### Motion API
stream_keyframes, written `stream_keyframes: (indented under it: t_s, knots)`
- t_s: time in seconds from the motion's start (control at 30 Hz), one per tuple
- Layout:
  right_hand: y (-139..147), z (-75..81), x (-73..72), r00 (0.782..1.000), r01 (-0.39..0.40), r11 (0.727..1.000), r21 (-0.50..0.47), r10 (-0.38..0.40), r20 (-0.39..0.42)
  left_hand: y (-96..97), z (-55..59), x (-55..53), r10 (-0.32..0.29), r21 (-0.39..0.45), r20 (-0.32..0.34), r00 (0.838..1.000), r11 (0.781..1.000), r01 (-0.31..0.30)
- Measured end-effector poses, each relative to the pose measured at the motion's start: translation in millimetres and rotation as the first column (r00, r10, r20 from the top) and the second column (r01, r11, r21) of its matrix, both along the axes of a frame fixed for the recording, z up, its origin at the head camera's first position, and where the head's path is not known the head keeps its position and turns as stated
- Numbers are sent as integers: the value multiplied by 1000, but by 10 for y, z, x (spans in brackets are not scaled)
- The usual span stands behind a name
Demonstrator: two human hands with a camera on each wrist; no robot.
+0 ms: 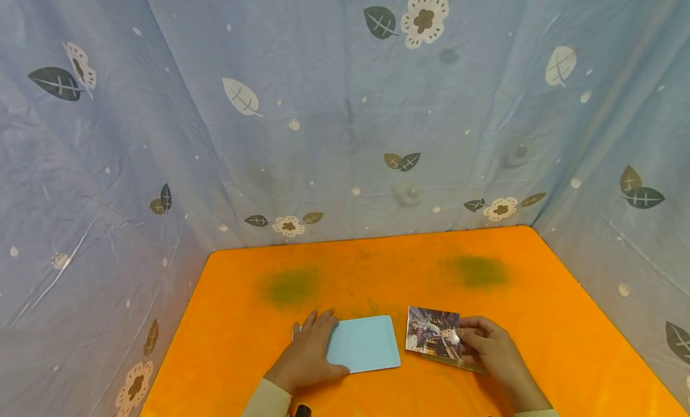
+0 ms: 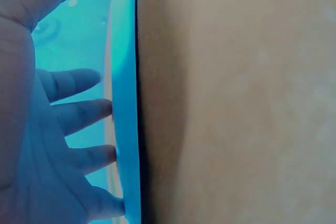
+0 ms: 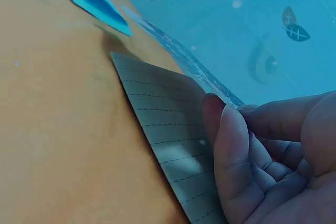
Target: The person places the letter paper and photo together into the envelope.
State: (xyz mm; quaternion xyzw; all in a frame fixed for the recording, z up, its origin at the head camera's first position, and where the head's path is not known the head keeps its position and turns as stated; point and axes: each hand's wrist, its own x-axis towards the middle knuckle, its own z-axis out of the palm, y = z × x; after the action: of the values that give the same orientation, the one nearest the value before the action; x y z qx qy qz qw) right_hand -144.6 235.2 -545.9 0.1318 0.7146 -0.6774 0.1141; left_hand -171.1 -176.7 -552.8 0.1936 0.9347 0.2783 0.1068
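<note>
My left hand (image 1: 311, 354) rests spread over a flat light blue rectangle (image 1: 366, 344) with rounded corners, lying on the orange table. Its thumb is at the near edge and its other fingers reach toward the far edge. In the left wrist view the fairly straight fingertips meet the blue edge (image 2: 127, 103). To the right, my right hand (image 1: 493, 348) pinches a small picture card (image 1: 431, 333) at its right side, between thumb and fingers. Under the picture sits a tan sheet with dashed lines (image 3: 157, 114), seen in the right wrist view.
The orange table (image 1: 350, 273) carries two greenish stains toward its back. Blue curtains (image 1: 323, 105) printed with leaves and flowers enclose it at the back and both sides. A small black object (image 1: 303, 411) shows at the bottom edge, near the left sleeve (image 1: 268, 399).
</note>
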Motion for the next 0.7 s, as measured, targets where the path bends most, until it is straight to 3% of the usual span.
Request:
stream_keyframes:
  t_s: [0.47,0.7]
  knots:
    - [-60,-36,-16,1000,16,1000,-25,-15,24,20,13,-3,-1,-62,-9,1000,998,1]
    - [-142,-49,-35,1000,-3,1000,-24,3,-12,19,28,-23,-8,-73,-14,1000,997,7]
